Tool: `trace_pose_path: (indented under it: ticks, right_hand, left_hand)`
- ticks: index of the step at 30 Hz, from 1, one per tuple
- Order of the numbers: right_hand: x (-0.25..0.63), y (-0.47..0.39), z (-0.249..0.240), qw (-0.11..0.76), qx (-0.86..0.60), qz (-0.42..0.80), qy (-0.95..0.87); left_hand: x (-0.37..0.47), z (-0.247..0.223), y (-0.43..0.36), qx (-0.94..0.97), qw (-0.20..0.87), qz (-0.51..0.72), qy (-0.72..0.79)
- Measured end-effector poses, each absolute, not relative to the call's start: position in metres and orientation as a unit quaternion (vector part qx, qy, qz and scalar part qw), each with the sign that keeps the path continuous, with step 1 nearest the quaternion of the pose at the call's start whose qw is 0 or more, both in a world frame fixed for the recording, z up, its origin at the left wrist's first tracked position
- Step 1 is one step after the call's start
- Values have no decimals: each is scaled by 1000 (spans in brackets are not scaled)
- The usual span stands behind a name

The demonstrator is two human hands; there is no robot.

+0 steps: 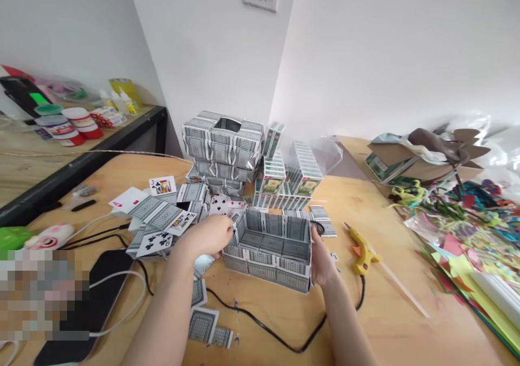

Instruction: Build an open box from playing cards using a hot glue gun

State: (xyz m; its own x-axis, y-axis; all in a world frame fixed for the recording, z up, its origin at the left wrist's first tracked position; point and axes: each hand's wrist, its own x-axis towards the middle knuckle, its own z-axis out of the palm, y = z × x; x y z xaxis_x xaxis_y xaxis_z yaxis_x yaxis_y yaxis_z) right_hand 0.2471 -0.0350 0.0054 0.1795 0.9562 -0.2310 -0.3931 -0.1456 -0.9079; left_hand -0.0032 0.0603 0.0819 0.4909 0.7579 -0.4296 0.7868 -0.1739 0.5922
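Observation:
An open-topped box made of grey-backed playing cards (pixel 264 263) stands between my hands. My left hand (pixel 213 236) grips its left end with curled fingers. My right hand (pixel 320 257) holds the right end, its fingers partly hidden behind the wall. Behind the box rises a stack of similar card boxes (pixel 223 144), the top one with an opening. Loose playing cards (pixel 158 214) lie in a pile to the left. More card pieces (pixel 203 322) are on the table near the front. To the right rests a yellow glue gun (pixel 363 253) with a clear glue stick in it.
Green card packs (pixel 284 176) are stacked at the back. A black cord (pixel 264 331) crosses the table (pixel 398 312) in front of the box. Coloured paper (pixel 459 268) and a cardboard box (pixel 414 163) lie right. At left are a dark pad (pixel 97 295) and jars (pixel 69 125).

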Motion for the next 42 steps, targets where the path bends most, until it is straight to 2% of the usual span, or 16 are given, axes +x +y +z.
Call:
trace_pose_path:
  ticks: [2, 5, 8, 12, 14, 19, 23, 33, 40, 42]
  right_hand:
    - [251, -44, 3, 571, -505, 596, -252]
    - [251, -61, -5, 588, -541, 557, -227]
    - [242, -70, -12, 601, -571, 499, -253]
    - [230, -59, -13, 600, -590, 441, -312]
    - [229, -50, -11, 600, -594, 421, -333]
    - [236, -33, -9, 572, -603, 378, -408]
    - [244, -22, -9, 516, -668, 313, -435]
    - [241, 0, 0, 410, -726, 184, -521]
    - [233, 11, 20, 220, -773, 59, -592]
    - [228, 12, 22, 191, -778, 32, -598]
  left_hand:
    - [-1, 84, 55, 746, 406, -43, 527]
    - [0, 86, 50, 721, 442, -78, 528]
    - [-4, 84, 50, 739, 447, -41, 503]
    - [-7, 78, 60, 798, 318, 64, 508]
    - [-5, 76, 66, 811, 248, 78, 525]
    - [14, 68, 72, 844, 201, 99, 486]
    - [31, 56, 71, 874, 168, 148, 431]
    - [41, 51, 73, 881, 107, 146, 437]
    - [48, 46, 72, 874, 76, 154, 454]
    - [49, 43, 72, 878, 86, 161, 443]
